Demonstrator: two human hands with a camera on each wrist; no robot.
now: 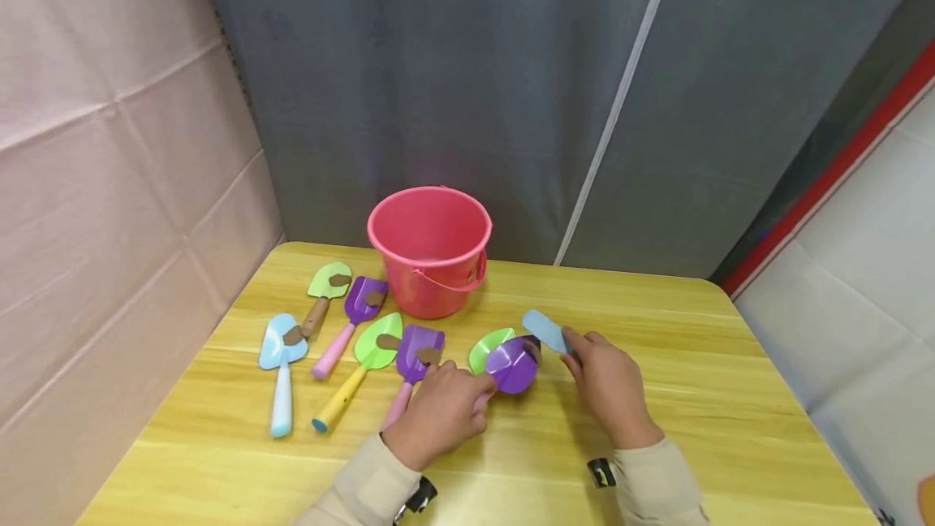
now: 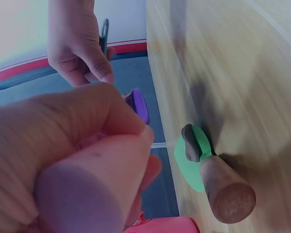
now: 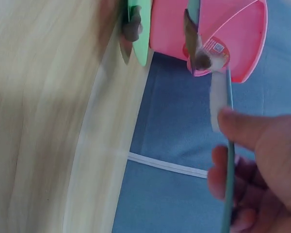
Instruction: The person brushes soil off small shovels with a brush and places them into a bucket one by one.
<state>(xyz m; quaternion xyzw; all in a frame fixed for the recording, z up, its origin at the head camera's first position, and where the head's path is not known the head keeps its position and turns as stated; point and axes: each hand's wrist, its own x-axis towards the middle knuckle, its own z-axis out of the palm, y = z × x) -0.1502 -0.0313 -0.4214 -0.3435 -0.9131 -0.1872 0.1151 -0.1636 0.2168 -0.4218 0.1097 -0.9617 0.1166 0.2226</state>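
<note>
My left hand [image 1: 444, 411] grips the pink handle of a purple toy shovel [image 1: 510, 367], held over the table with a brown lump at its far edge. In the left wrist view the handle's round end [image 2: 80, 199] points at the camera. My right hand [image 1: 608, 384] pinches a slim light-blue brush [image 1: 544, 331], its whitish bristles [image 3: 218, 99] right at the brown lump on that shovel. Just behind lies a green shovel [image 1: 491, 347], whose wooden handle [image 2: 228, 191] and brown lump show in the left wrist view.
A pink bucket [image 1: 429, 254] with its handle down stands at the back of the table [image 1: 701, 396]. Left of my hands lie several toy shovels, among them a blue one [image 1: 282, 347] and a yellow-handled green one [image 1: 377, 343], with brown lumps on them. A grey curtain [image 1: 467, 88] hangs behind.
</note>
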